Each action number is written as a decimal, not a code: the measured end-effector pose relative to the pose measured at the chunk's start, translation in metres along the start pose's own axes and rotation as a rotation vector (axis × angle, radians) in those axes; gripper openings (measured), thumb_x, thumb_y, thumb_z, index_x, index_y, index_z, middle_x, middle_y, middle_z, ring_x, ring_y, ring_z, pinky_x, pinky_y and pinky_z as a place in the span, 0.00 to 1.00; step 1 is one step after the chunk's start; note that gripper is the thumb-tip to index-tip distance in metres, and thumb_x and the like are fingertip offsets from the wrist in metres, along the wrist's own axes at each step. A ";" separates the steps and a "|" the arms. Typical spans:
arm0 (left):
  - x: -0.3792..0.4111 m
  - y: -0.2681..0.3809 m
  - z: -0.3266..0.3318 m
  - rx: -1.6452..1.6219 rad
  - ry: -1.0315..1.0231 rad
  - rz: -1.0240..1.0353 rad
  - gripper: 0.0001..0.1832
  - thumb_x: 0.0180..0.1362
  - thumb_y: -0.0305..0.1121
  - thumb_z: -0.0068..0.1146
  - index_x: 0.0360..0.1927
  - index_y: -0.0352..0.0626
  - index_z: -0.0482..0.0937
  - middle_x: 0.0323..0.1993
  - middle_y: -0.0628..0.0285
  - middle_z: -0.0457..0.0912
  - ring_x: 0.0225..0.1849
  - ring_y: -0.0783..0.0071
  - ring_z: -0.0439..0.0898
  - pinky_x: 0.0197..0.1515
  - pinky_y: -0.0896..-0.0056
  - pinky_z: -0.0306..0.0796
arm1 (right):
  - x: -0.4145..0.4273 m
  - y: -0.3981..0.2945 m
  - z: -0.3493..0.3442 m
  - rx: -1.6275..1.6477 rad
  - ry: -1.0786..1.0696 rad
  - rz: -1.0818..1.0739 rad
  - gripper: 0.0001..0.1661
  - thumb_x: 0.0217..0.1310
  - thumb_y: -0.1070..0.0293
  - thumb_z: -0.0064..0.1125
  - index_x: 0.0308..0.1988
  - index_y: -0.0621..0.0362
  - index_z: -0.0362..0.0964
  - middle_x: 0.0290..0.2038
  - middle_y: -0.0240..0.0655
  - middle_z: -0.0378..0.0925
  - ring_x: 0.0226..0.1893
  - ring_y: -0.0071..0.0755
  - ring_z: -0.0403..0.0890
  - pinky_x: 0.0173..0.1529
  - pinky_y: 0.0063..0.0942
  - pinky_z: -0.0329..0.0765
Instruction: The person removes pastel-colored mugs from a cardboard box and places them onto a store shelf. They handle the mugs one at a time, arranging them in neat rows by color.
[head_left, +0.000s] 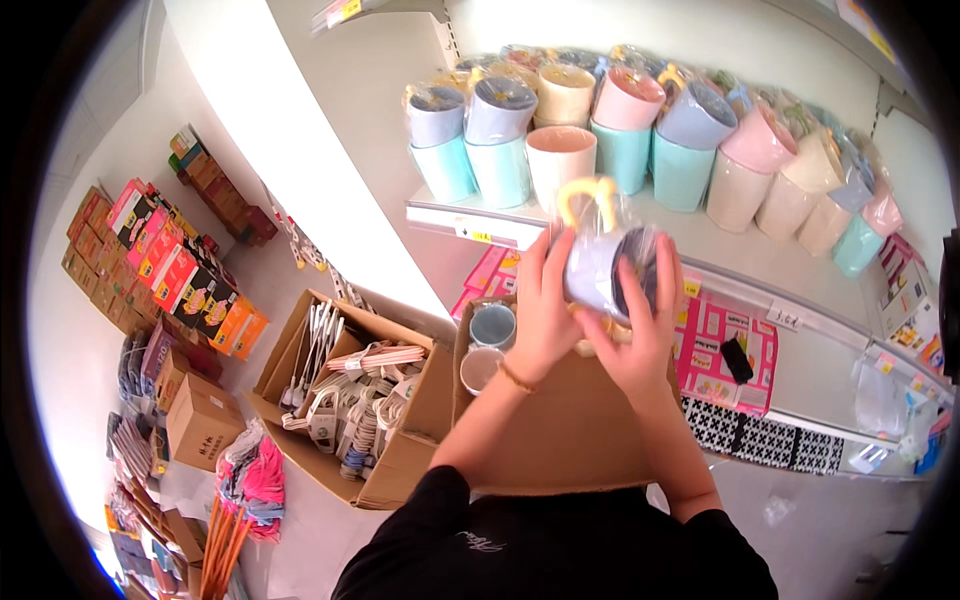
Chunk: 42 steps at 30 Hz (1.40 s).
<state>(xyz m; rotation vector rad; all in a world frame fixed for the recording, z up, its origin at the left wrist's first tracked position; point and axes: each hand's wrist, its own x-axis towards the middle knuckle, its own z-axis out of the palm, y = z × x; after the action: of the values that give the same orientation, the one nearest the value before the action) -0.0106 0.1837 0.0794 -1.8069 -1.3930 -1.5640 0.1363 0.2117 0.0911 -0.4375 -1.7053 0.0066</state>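
A lavender plastic cup (590, 270) in clear wrapping is tilted between my two hands, its dark inside turned right. My left hand (546, 311) grips its left side, and my right hand (639, 330) spreads its fingers over the rim side. A curved yellow piece (586, 196) shows at the top of the wrapping. Below my hands stands a cardboard box (577, 427). At its left side are a blue-grey cup (493, 326) and a pinkish cup (480, 369), the latter partly behind my left forearm. Something yellowish under the held cup is mostly hidden.
Stacked pastel cups (555, 154) line the shelf (757, 259) ahead, many wrapped. Pink packages (724, 345) lie on a lower shelf, with a black object (737, 360) on them. To the left stand an open carton (405, 450) of hangers, a white pillar (330, 142) and mop heads (259, 480).
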 end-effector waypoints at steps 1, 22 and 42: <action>0.019 -0.004 0.002 0.005 0.023 0.033 0.53 0.37 0.26 0.75 0.71 0.37 0.62 0.69 0.39 0.63 0.67 0.38 0.66 0.68 0.48 0.63 | 0.012 0.007 0.005 -0.046 0.004 -0.057 0.40 0.47 0.65 0.77 0.62 0.56 0.73 0.71 0.57 0.58 0.68 0.69 0.63 0.66 0.57 0.67; 0.103 -0.071 0.028 0.043 0.028 0.014 0.43 0.49 0.30 0.73 0.68 0.35 0.63 0.66 0.40 0.67 0.65 0.40 0.71 0.65 0.52 0.69 | 0.132 0.106 0.108 -0.010 -0.018 -0.053 0.22 0.60 0.62 0.69 0.55 0.47 0.81 0.71 0.38 0.65 0.68 0.55 0.64 0.66 0.46 0.70; 0.105 -0.082 0.033 -0.024 0.111 -0.042 0.42 0.48 0.26 0.73 0.66 0.35 0.64 0.58 0.42 0.74 0.59 0.42 0.74 0.60 0.54 0.71 | 0.147 0.099 0.091 -0.061 -0.162 -0.064 0.20 0.61 0.60 0.68 0.50 0.56 0.82 0.68 0.36 0.70 0.68 0.54 0.64 0.68 0.46 0.67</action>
<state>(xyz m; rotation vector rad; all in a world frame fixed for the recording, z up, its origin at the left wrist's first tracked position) -0.0732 0.2904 0.1379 -1.6873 -1.3743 -1.6819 0.0608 0.3679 0.1892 -0.4374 -1.8821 -0.0583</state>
